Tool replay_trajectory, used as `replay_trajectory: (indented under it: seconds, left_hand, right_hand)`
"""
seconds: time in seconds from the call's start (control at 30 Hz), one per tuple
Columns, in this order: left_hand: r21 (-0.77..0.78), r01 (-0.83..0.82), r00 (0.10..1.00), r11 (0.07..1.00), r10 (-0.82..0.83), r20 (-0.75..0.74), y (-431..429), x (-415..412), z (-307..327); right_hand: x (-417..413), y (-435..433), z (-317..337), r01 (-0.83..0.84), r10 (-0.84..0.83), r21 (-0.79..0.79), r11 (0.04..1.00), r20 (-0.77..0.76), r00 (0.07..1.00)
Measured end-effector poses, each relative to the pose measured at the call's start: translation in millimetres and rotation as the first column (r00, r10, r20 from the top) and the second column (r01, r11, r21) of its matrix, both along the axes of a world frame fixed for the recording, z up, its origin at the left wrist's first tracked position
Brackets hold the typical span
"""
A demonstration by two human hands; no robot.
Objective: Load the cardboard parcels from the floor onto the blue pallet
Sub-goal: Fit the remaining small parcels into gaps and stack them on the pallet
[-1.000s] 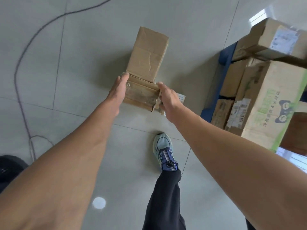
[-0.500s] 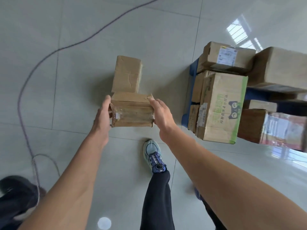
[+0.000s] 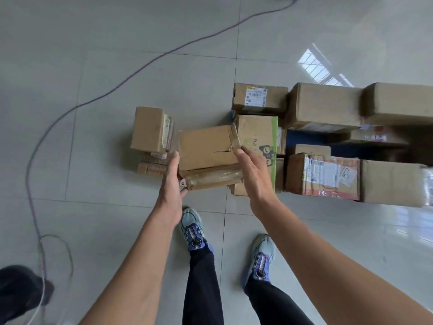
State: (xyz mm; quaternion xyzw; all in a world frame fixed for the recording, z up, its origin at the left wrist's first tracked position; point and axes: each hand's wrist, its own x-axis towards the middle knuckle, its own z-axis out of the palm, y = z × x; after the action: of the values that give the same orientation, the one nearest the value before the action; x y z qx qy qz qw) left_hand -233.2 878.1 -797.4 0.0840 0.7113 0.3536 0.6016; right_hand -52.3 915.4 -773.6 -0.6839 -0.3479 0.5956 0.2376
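Note:
I hold a small taped cardboard parcel (image 3: pixel 207 151) off the floor between both hands. My left hand (image 3: pixel 172 181) grips its left end and my right hand (image 3: pixel 254 174) presses its right side. Another brown parcel (image 3: pixel 148 129) stands on the floor to the left, on top of flatter boxes (image 3: pixel 152 164). The blue pallet (image 3: pixel 304 138) lies to the right, mostly hidden under several stacked parcels, among them a green-printed box (image 3: pixel 259 134) and a labelled box (image 3: pixel 259 98).
A thin cable (image 3: pixel 112 87) snakes across the tiled floor on the left and loops near a dark object (image 3: pixel 20 292) at the bottom left. My two feet in blue shoes (image 3: pixel 193 229) stand just below the held parcel.
I lifted the parcel off the floor and carried it right, toward the pallet stack. The view has turned, so more of the loaded pallet shows and the other parcel lies farther left.

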Motion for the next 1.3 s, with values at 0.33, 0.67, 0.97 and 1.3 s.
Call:
replay_trajectory:
  seconds: [0.33, 0.67, 0.97, 1.3]
  left_hand:
    - [0.042, 0.089, 0.994, 0.995, -0.092, 0.067, 12, 90, -2]
    - [-0.073, 0.217, 0.972, 0.974, -0.208, 0.113, 13, 103, -23]
    - [-0.048, 0.291, 0.938, 0.956, -0.275, 0.209, -2, 105, -43]
    - [-0.069, 0.3, 0.932, 0.952, -0.276, 0.235, -28, 118, -56]
  right_hand:
    - [98, -9, 8, 0.111, -0.112, -0.016, 0.994, -0.065, 0.992]
    - [109, -7, -31, 0.227, -0.223, -0.119, 0.967, 0.046, 0.974]
    - [111, -15, -32, 0.229, -0.223, -0.133, 0.964, 0.063, 0.973]
    - [126, -31, -38, 0.228, -0.219, -0.169, 0.959, 0.071, 0.973]
